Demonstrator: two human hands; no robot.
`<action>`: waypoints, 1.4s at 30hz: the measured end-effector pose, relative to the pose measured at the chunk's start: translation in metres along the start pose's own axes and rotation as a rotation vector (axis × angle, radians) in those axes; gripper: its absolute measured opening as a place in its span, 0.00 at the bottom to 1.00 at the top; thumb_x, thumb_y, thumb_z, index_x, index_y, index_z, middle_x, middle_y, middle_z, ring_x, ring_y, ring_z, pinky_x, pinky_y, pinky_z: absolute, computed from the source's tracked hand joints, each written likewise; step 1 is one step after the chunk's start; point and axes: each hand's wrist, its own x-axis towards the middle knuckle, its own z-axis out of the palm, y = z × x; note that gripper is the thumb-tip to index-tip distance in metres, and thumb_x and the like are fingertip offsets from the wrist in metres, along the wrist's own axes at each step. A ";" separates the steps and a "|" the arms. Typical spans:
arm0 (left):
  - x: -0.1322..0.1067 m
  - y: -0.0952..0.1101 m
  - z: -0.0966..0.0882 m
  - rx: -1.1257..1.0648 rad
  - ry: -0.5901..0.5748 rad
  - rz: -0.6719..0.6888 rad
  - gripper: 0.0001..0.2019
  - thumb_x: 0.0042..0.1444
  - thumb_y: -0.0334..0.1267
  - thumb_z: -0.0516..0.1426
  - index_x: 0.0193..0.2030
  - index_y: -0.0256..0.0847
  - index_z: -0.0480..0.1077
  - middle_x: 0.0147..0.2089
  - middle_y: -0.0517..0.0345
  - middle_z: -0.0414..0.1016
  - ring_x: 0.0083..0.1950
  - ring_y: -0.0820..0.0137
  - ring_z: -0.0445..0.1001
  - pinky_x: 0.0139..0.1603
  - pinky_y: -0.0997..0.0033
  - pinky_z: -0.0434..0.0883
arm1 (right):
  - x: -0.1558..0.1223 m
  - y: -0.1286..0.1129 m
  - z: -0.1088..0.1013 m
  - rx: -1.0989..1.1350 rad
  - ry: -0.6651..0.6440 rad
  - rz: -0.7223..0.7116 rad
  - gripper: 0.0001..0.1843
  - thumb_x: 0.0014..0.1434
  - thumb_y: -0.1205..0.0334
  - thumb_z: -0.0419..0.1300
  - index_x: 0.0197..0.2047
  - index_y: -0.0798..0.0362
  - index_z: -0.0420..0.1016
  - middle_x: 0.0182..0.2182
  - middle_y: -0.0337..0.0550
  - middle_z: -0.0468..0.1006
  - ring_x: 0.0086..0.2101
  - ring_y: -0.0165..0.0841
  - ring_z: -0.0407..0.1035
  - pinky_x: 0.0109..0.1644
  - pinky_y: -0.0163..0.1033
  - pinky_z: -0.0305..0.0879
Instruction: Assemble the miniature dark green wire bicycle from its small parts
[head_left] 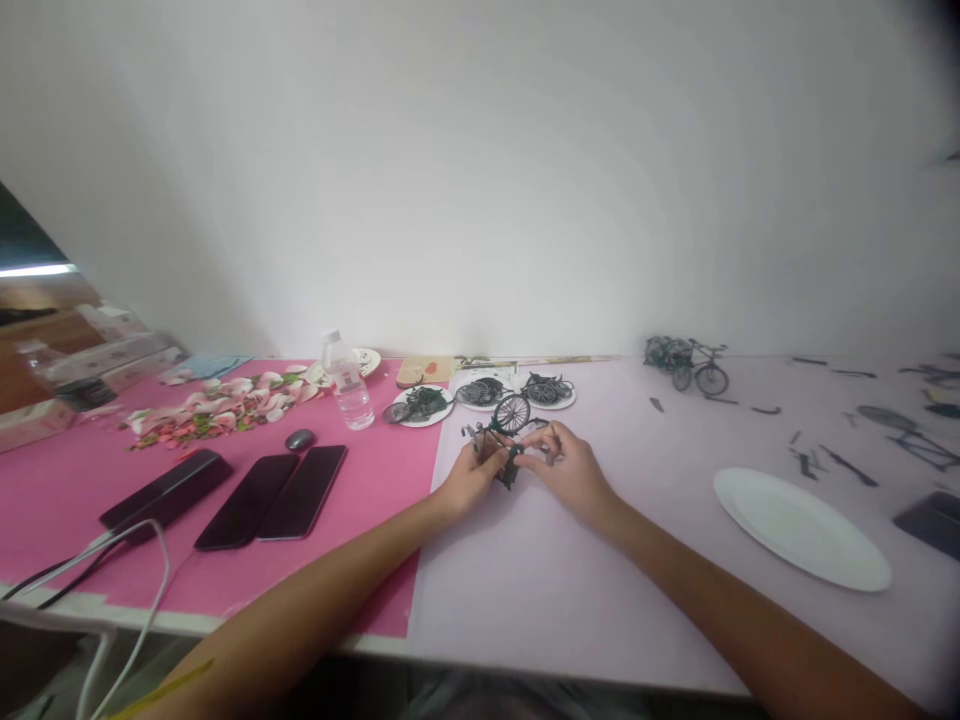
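A small dark model bicycle (pixel 512 413) is held up over the pale table paper, one spoked wheel pointing up and away. My left hand (pixel 474 474) is closed round its left side, thumb pressed on the frame. From the right, my right hand (pixel 564 465) pinches the bicycle near its lower middle, with thumb and index finger together. My fingers hide part of the frame and the other wheel. Just beyond are three white plates of dark bicycle parts: a left plate (pixel 442 414), a middle one and a right plate (pixel 568 403).
At left on pink paper are two phones (pixel 304 492), a black power bank (pixel 169 492), a water bottle (pixel 347 385) and artificial petals (pixel 225 405). Assembled model bicycles (pixel 697 370) stand by the wall. A white oval plate (pixel 801 530) and loose dark parts (pixel 847 465) lie at right.
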 end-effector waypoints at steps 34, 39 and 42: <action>-0.003 0.010 -0.003 -0.216 -0.087 -0.125 0.27 0.47 0.38 0.70 0.52 0.39 0.64 0.38 0.53 0.80 0.35 0.65 0.79 0.39 0.68 0.72 | -0.002 -0.019 0.002 0.124 -0.084 0.165 0.23 0.54 0.55 0.69 0.32 0.47 0.54 0.40 0.46 0.84 0.33 0.38 0.76 0.33 0.39 0.68; -0.002 0.008 -0.006 -0.161 -0.108 -0.159 0.32 0.45 0.37 0.73 0.55 0.38 0.65 0.44 0.46 0.82 0.39 0.65 0.80 0.42 0.68 0.72 | 0.000 -0.009 0.003 0.161 -0.055 0.155 0.24 0.52 0.54 0.71 0.32 0.47 0.55 0.39 0.47 0.84 0.34 0.39 0.77 0.33 0.39 0.69; -0.001 0.006 -0.007 -0.151 -0.104 -0.162 0.32 0.45 0.38 0.72 0.56 0.38 0.66 0.43 0.47 0.82 0.39 0.64 0.80 0.42 0.68 0.73 | 0.000 -0.005 0.004 0.183 -0.052 0.166 0.26 0.53 0.49 0.71 0.32 0.46 0.53 0.39 0.47 0.84 0.35 0.41 0.78 0.34 0.41 0.72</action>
